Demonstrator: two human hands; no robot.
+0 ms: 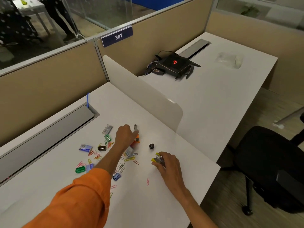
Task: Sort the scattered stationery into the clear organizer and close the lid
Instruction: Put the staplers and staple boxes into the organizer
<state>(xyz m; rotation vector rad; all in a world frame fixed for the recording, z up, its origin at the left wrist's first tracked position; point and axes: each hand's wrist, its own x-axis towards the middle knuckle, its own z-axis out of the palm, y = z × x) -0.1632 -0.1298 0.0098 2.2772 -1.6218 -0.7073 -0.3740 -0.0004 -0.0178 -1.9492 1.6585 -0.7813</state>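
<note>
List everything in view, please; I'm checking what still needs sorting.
paper clips: many, mixed colours, scattered on the near desk
green pieces: two, green, among the clips
black pieces: two, black, one among the clips, one apart
blue piece: one, blue, beside the left forearm
orange pieces: count unclear, orange, at the left fingertips
clear organizer: one, clear, far desk
router: one, black, far desk
chair: one, black, right of the desks
left hand: one, orange sleeve, reaching over the pile
right hand: one, holding a yellow and grey piece
</note>
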